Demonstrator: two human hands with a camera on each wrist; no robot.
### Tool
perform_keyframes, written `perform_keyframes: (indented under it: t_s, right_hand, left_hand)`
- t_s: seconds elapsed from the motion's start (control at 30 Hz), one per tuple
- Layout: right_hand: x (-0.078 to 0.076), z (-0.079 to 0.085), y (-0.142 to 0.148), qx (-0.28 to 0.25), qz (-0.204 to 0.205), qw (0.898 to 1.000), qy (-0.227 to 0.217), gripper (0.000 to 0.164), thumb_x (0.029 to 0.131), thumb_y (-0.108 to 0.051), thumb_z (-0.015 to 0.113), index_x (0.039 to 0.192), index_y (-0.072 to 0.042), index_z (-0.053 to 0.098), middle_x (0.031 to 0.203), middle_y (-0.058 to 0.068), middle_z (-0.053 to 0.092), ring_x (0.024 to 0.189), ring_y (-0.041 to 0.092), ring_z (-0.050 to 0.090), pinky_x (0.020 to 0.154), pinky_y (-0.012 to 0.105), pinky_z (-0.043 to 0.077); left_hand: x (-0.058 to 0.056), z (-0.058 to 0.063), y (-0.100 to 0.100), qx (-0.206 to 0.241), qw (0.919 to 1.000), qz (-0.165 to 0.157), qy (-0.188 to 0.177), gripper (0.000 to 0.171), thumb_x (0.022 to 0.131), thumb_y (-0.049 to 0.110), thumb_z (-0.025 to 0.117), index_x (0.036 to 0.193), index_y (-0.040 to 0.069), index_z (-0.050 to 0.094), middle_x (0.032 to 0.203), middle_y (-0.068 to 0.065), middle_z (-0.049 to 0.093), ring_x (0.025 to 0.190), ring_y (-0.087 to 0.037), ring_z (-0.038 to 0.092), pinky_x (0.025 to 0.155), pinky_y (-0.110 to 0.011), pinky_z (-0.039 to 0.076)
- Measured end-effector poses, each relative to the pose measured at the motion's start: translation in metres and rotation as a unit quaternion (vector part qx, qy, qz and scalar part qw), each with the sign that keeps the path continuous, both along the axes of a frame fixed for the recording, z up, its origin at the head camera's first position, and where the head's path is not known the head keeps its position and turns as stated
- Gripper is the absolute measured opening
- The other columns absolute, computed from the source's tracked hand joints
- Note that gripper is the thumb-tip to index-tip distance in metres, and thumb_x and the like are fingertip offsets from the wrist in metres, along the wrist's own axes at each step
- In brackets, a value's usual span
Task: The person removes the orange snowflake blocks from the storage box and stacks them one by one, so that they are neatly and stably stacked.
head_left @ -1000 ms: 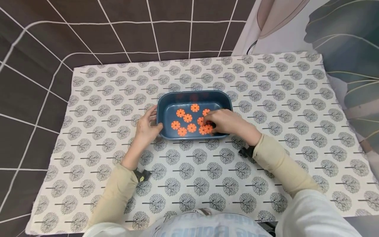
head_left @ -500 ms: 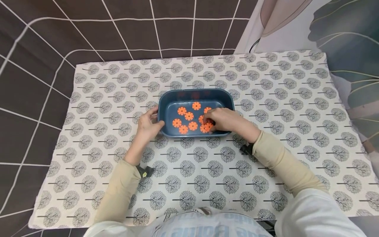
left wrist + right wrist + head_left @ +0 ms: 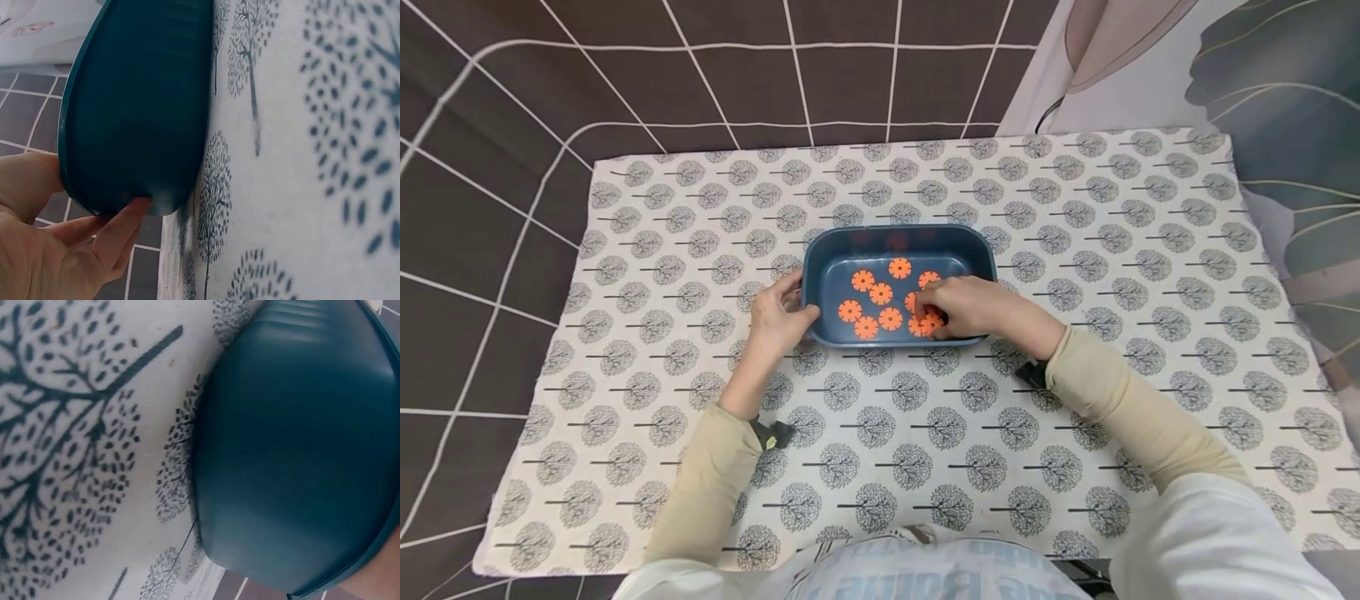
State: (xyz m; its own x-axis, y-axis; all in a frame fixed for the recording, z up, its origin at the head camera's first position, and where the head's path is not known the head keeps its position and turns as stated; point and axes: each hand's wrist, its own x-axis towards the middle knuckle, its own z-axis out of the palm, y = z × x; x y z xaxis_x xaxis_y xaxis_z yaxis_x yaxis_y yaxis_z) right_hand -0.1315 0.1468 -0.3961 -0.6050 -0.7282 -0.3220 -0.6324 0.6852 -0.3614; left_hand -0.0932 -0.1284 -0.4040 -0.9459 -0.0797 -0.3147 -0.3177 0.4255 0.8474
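A dark blue rectangular plastic basin [image 3: 842,340] stands mid-table, with several orange notched building discs [image 3: 891,318] lying loose on its floor. My left hand [image 3: 777,321] grips the basin's left end. In the left wrist view its thumb is at the rim and its fingers [image 3: 119,231] press the outer wall. Reaching over the right end, my right hand [image 3: 973,307] has its curled finger and thumb around an orange disc [image 3: 932,322] in the front right corner; the fingertips are partly hidden. The right wrist view shows mostly the basin's outer wall [image 3: 294,450].
A white cloth [image 3: 880,467] printed with grey trees covers the table under the basin. Dark fabric with a white grid [image 3: 842,87] hangs behind and to the left. A patterned curtain [image 3: 1285,150] borders the right side.
The head view has shifted slightly, so the whole scene sits a little higher and further right. Both hands keep nearly the same places at the basin, and the discs lie as before.
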Motion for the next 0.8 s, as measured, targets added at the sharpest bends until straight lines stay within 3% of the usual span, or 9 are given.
perform_keyframes:
  t_s: [0.2,0.5,0.8]
  right_hand:
    - [0.0008,-0.0036,0.0023,-0.025,0.02,0.999,0.009,0.03,0.073,-0.022,0.077,0.099,-0.014,0.066,0.09,-0.002,0.062,0.072,0.014,0.057,0.067,0.028,0.053]
    - [-0.0001,-0.0048,0.0007,-0.027,0.037,0.999,0.023,0.025,0.07,-0.016,0.076,0.092,-0.013,0.064,0.086,-0.001,0.056,0.068,0.013,0.054,0.062,0.023,0.05]
    - [-0.0012,-0.0036,0.0015,-0.011,0.044,0.998,0.053,0.026,0.07,-0.021,0.075,0.092,-0.014,0.064,0.081,-0.002,0.057,0.065,0.012,0.054,0.061,0.024,0.051]
  left_hand:
    - [0.0003,0.0008,0.001,0.003,1.0,0.0,0.003,0.066,0.076,0.001,0.063,0.139,0.013,0.044,0.12,-0.018,0.06,0.11,-0.028,0.059,0.08,-0.03,0.057]
    - [0.0013,-0.0001,0.0008,-0.001,1.0,0.006,-0.001,0.066,0.077,0.002,0.064,0.139,0.013,0.045,0.118,-0.017,0.06,0.11,-0.028,0.058,0.081,-0.03,0.057]
    - [0.0011,0.0003,0.0014,-0.005,1.0,0.006,-0.001,0.065,0.077,0.002,0.063,0.139,0.013,0.044,0.117,-0.017,0.061,0.108,-0.027,0.059,0.082,-0.031,0.057]
